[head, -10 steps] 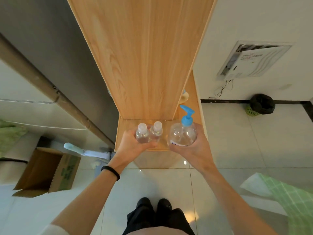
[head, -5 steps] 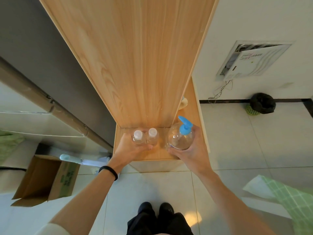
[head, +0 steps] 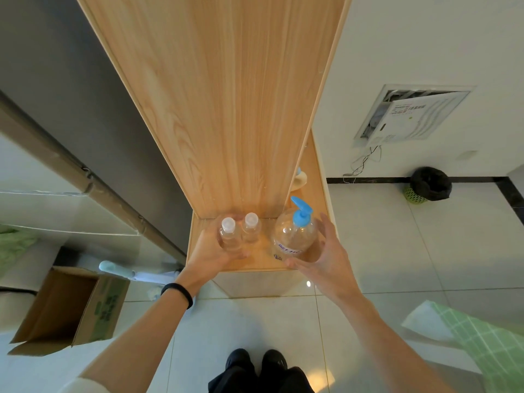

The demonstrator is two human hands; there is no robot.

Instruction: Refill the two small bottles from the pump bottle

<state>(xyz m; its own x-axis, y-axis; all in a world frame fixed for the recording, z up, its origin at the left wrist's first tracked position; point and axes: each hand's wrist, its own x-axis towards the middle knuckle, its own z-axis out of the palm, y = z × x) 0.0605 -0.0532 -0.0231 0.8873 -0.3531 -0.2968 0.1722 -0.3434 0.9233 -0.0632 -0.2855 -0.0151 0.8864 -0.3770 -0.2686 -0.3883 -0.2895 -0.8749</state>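
Two small clear bottles with white caps, the left bottle (head: 229, 235) and the right bottle (head: 251, 229), stand side by side on the low wooden shelf (head: 263, 263). My left hand (head: 208, 256) is wrapped around both of them. To their right stands the large clear pump bottle (head: 295, 236) with a blue pump head, resting on the same shelf. My right hand (head: 326, 259) cups around the pump bottle with its fingers spread and a small gap to the bottle's side.
A tall wooden cabinet panel (head: 226, 95) rises behind the shelf. A pale object (head: 299, 180) sits further back on the shelf. An open cardboard box (head: 71, 307) lies on the floor at left, a black-lined bin (head: 429, 184) by the right wall, green cloth (head: 482, 341) at lower right.
Both hands lowered the bottles onto the shelf. My right hand's fingers have spread and loosened from the pump bottle. My left hand still holds the two small bottles.
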